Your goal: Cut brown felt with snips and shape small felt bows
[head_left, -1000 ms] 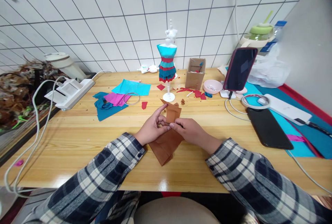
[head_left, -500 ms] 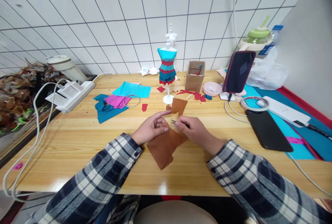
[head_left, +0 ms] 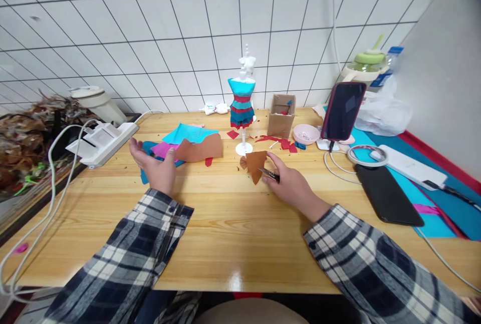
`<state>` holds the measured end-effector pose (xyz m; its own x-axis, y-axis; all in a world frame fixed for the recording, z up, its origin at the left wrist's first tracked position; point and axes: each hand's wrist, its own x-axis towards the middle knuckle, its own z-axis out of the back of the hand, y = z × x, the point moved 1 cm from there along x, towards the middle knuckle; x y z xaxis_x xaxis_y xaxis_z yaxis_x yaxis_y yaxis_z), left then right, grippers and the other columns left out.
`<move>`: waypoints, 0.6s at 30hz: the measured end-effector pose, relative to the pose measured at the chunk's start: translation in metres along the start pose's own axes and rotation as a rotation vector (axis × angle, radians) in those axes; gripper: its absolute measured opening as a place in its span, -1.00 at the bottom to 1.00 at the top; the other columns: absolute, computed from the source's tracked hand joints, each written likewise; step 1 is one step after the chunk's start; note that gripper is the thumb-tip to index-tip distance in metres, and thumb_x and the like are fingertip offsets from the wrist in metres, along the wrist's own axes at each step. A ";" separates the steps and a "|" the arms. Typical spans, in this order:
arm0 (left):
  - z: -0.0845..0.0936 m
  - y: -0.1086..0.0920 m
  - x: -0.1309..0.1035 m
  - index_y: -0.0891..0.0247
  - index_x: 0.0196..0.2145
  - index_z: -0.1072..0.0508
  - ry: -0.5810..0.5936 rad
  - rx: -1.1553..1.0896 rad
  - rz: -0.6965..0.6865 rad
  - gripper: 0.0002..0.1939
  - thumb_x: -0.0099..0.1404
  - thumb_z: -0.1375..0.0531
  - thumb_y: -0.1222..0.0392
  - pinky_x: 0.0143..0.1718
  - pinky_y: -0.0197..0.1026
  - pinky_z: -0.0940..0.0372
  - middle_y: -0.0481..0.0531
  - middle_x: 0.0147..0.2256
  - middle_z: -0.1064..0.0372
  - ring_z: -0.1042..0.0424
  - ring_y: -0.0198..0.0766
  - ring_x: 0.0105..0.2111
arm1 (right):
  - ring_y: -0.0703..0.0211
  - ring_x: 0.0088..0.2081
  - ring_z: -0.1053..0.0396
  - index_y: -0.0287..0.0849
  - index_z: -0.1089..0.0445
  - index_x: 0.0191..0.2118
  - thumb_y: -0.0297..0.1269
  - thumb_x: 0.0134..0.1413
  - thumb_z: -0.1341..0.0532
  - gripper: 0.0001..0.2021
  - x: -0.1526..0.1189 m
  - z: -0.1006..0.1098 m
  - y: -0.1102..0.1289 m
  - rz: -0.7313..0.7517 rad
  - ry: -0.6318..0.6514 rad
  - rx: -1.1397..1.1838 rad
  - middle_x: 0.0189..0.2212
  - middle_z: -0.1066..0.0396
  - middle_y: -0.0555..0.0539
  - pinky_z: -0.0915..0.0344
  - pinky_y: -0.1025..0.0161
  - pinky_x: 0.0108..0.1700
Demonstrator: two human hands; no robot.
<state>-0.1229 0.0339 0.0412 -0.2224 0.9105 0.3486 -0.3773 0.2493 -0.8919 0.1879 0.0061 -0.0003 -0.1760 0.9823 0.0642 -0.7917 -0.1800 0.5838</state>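
My left hand (head_left: 160, 170) is open at the left, fingers spread. Its thumb is at the edge of a large brown crepe-paper piece (head_left: 203, 147), which covers part of the coloured sheets. My right hand (head_left: 292, 185) is closed around a small pointed metal tool (head_left: 269, 174) with a dark handle; its exact kind is unclear. The index finger reaches to a smaller brown paper piece (head_left: 256, 164), and the tool's tip is over that piece. A little brown pleated scrap (head_left: 243, 163) is beside it. Behind stands a miniature dress form (head_left: 242, 101) in a layered turquoise, red and blue dress.
Turquoise (head_left: 191, 133) and pink sheets (head_left: 161, 149) lie left. A cardboard box (head_left: 281, 116), pink bowl (head_left: 305, 134) and red scraps (head_left: 285, 143) are behind my right hand. Farther right are a propped phone (head_left: 343, 111), black phone (head_left: 389, 194) and cables. A power strip (head_left: 108, 143) is left.
My left hand has moved left and opened. The large brown paper has gone from under my hands onto the coloured sheets. My right hand still holds the tool beside the smaller piece.
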 end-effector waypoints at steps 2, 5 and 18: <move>-0.011 -0.003 -0.009 0.19 0.15 -0.23 -0.002 0.045 -0.049 -0.33 0.12 -0.28 -0.01 -0.10 -0.06 -0.28 0.14 -0.07 -0.37 -0.36 -0.08 -0.09 | 0.16 -0.48 -0.28 -0.06 0.06 0.33 -0.17 0.08 -0.18 -0.29 0.005 -0.004 0.000 -0.021 -0.046 0.122 -0.55 -0.30 0.06 -0.06 0.29 -0.42; -0.032 -0.007 -0.026 0.16 0.17 -0.20 -0.001 0.111 -0.136 -0.33 0.14 -0.26 0.03 -0.04 -0.02 -0.24 0.16 0.03 -0.30 -0.30 -0.04 -0.01 | 0.21 -0.55 -0.20 -0.15 0.11 0.33 -0.19 0.02 -0.20 -0.22 0.021 -0.011 -0.002 -0.049 -0.105 0.306 -0.64 -0.14 0.16 -0.06 0.29 -0.44; -0.111 -0.021 -0.082 0.19 0.26 0.00 0.485 -0.341 0.151 -0.02 -0.01 -0.40 0.05 0.07 -0.04 -0.18 0.27 0.23 -0.07 -0.15 0.01 0.18 | 0.46 -0.70 0.21 -0.11 -0.14 -0.37 -0.10 -0.13 -0.34 -0.64 -0.002 -0.013 0.025 -0.193 0.174 1.337 -0.67 0.07 0.24 0.26 0.39 -0.66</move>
<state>0.0029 -0.0092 0.0000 0.2138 0.9704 0.1120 -0.0470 0.1247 -0.9911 0.1606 -0.0009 0.0041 -0.2774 0.9489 -0.1508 0.3374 0.2431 0.9094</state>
